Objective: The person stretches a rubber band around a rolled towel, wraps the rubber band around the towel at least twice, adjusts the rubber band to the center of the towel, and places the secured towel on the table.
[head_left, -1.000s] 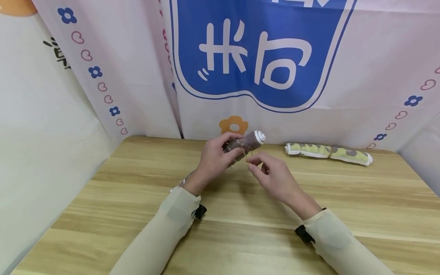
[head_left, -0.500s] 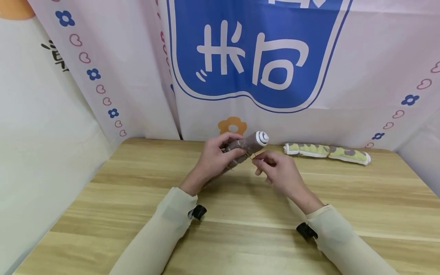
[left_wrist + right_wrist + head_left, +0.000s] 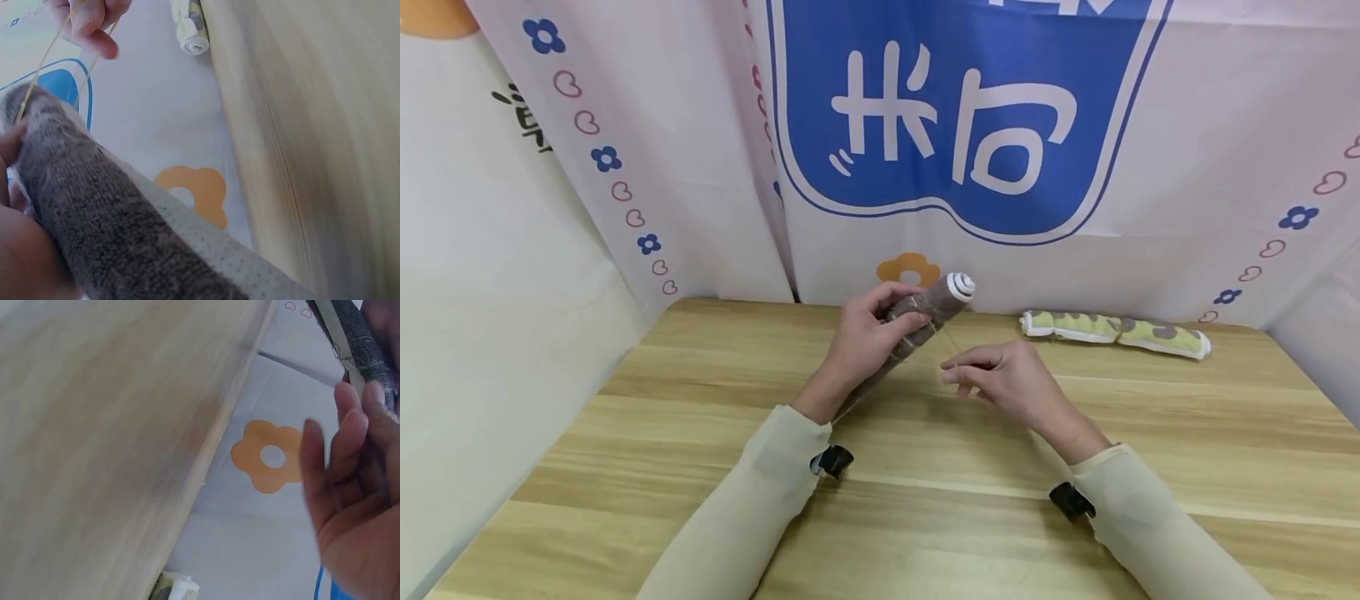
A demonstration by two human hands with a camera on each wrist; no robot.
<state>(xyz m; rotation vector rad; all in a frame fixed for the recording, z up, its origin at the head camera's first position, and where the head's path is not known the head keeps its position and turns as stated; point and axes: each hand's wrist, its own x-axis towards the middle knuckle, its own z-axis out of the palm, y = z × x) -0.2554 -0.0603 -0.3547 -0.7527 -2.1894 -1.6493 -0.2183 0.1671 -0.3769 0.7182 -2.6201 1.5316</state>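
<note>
the right hand's [image 3: 1007, 379] fingers pinch a thin yellow band [image 3: 42, 65], its strands stretched from the roll, though its far end is lost behind those fingers. the left hand [image 3: 867, 340] grips the grey-brown rolled towel [image 3: 946, 300], hiding its middle; the roll slants over the wooden table [image 3: 925, 525], coiled white end uppermost, its lower end hard to make out by the wrist and cut off in the left wrist view. beyond, to the right, a yellow spotted rolled towel [image 3: 1078, 327] lies near the printed backdrop [image 3: 1210, 167], whose top lettering is cropped.
</note>
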